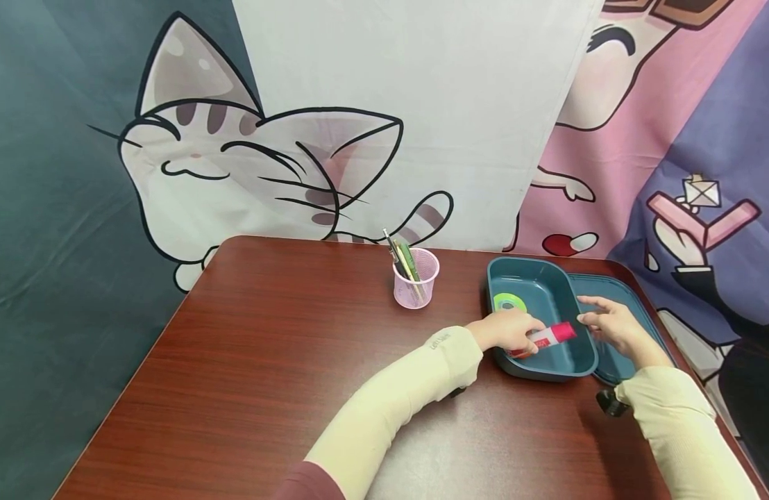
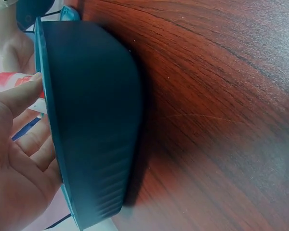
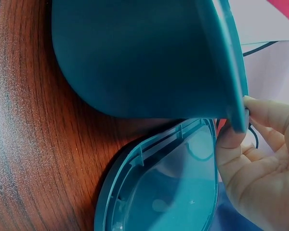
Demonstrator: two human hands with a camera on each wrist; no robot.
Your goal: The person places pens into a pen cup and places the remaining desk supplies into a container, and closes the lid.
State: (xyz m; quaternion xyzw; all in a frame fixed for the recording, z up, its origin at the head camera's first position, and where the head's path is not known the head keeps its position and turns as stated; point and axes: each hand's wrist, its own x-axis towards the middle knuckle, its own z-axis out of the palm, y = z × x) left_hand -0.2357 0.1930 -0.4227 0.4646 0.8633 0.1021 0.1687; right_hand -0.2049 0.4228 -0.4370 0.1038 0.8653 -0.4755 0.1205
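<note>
A glue stick [image 1: 552, 336] with a pinkish-red cap and a white-and-red body is held in my left hand [image 1: 508, 329], over the near left part of a teal plastic box [image 1: 543, 375]. The left wrist view shows the thumb along the glue stick [image 2: 12, 82], with the box wall right beside the fingers. My right hand [image 1: 615, 326] pinches the box's right rim between thumb and fingers, seen closely in the right wrist view. Inside the box lies a green roll of tape [image 1: 508, 301]. Something orange-red shows beneath the left hand, mostly hidden.
Right of the box lies its teal lid [image 1: 615, 364], partly under the right hand. A pink mesh pen cup [image 1: 416, 292] with several pens stands at the back of the brown table [image 1: 284, 333]. Cartoon-printed cloth hangs behind the table.
</note>
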